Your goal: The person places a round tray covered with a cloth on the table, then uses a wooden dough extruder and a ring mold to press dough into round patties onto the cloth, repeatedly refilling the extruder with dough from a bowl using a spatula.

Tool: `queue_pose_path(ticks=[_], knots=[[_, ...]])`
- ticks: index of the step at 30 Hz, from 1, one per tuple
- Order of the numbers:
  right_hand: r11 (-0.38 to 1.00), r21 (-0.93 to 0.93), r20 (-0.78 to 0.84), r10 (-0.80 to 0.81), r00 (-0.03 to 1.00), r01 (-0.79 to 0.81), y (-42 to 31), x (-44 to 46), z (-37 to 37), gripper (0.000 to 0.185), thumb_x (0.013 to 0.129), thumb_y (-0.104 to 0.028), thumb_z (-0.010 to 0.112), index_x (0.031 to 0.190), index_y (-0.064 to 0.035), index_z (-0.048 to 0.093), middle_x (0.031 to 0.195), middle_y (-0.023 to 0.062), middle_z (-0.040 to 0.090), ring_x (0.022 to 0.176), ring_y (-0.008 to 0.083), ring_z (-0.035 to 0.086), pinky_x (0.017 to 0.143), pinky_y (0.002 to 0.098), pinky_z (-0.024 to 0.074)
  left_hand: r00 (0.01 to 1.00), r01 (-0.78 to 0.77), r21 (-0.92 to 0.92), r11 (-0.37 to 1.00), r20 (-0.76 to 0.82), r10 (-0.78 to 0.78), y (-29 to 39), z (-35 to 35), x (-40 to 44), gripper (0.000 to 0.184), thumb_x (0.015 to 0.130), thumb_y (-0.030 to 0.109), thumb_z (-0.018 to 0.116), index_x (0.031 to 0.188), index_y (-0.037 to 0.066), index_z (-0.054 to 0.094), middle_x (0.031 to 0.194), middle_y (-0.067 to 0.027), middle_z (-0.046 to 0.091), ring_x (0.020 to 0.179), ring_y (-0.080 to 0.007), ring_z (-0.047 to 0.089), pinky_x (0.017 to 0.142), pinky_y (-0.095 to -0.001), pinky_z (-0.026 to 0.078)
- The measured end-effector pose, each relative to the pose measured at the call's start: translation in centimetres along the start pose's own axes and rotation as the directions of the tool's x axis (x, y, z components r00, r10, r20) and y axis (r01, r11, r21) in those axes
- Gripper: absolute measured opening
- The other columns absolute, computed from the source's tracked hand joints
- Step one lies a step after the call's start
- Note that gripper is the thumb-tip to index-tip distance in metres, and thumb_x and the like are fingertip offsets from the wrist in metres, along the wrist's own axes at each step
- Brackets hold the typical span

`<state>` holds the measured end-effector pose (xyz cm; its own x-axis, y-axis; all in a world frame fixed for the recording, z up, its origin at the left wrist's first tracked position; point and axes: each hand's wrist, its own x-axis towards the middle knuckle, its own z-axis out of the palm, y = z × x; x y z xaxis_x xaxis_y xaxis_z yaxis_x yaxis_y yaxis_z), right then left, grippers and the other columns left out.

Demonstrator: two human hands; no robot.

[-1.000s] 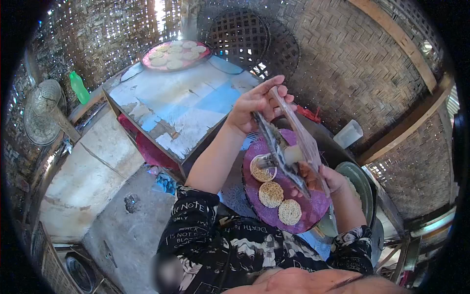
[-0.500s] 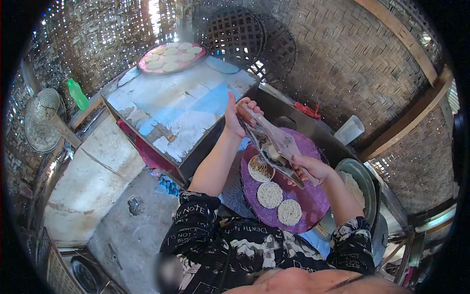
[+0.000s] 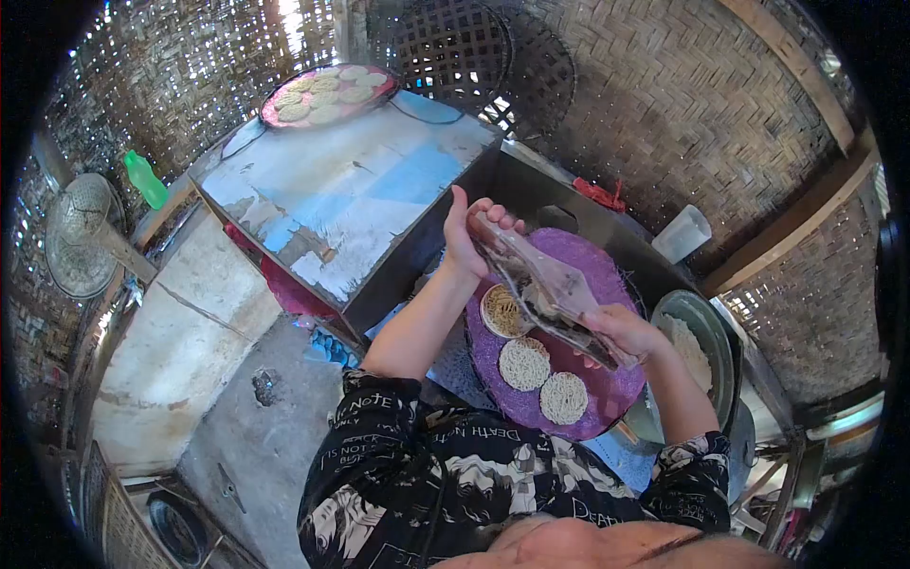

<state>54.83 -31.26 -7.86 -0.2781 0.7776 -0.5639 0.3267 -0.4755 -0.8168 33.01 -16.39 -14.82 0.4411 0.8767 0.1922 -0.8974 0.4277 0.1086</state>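
Observation:
My left hand [image 3: 479,232] grips the upper end of a long two-part hand press [image 3: 559,284], thumb pointing up. Around its lower end my right hand [image 3: 624,336] is closed. The press slants over a round purple tray [image 3: 611,387] and its two long pieces lie close together. What is inside it is hidden. On the tray's left side lie two round, pale, noodle-like dough discs [image 3: 524,364]. Above them, a ring [image 3: 505,311] with a pale rim has strands of dough inside, partly covered by the press.
A green basin [image 3: 725,375] with pale dough or flour stands to the right. Behind are a clear plastic cup [image 3: 682,235] and a red bag [image 3: 599,194]. A worn box top [image 3: 360,180] at left bears a pink tray of discs [image 3: 327,95]. A green bottle [image 3: 145,180] stands farther left.
The two pieces of the press have come closer together. Both hands have shifted slightly right, my left one lower. The view has tilted a little.

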Motion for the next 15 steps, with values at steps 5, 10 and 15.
queue_pose_path(ticks=[5,10,15], knots=[[0.998,0.040,0.002,-0.050,0.999,0.050,0.6,1.2,1.9,0.052,0.079,-0.049,0.059,0.093,0.0009,0.057,0.071,0.0087,0.061,0.054,0.0151,0.059,0.047,0.0268,0.0499,0.996,-0.020,0.062,0.998,-0.085,0.025,1.6,0.7,-0.9,0.047,0.081,0.059,0.049,0.063,0.015,0.045,0.056,0.0015,0.047,0.057,-0.0160,0.050,0.077,-0.0439,0.045],[0.990,-0.116,-0.104,-0.098,0.990,0.085,-0.2,1.5,2.0,0.059,0.076,-0.053,0.061,0.096,0.0018,0.056,0.074,0.0098,0.061,0.057,0.0161,0.061,0.049,0.0265,0.0495,1.000,-0.025,0.045,0.999,-0.001,0.025,2.2,0.3,0.4,0.052,0.080,0.062,0.045,0.061,0.014,0.048,0.055,-0.0005,0.046,0.056,-0.0177,0.050,0.080,-0.0440,0.044],[0.995,-0.085,-0.112,-0.054,0.992,0.045,0.0,-0.1,1.3,0.050,0.079,-0.046,0.061,0.095,0.0012,0.056,0.071,0.0083,0.060,0.053,0.0149,0.058,0.046,0.0271,0.0484,1.000,0.023,-0.019,1.000,-0.003,-0.023,0.4,-0.5,0.4,0.057,0.079,0.065,0.043,0.056,0.013,0.050,0.053,-0.0017,0.048,0.054,-0.0188,0.049,0.080,-0.0428,0.044]])
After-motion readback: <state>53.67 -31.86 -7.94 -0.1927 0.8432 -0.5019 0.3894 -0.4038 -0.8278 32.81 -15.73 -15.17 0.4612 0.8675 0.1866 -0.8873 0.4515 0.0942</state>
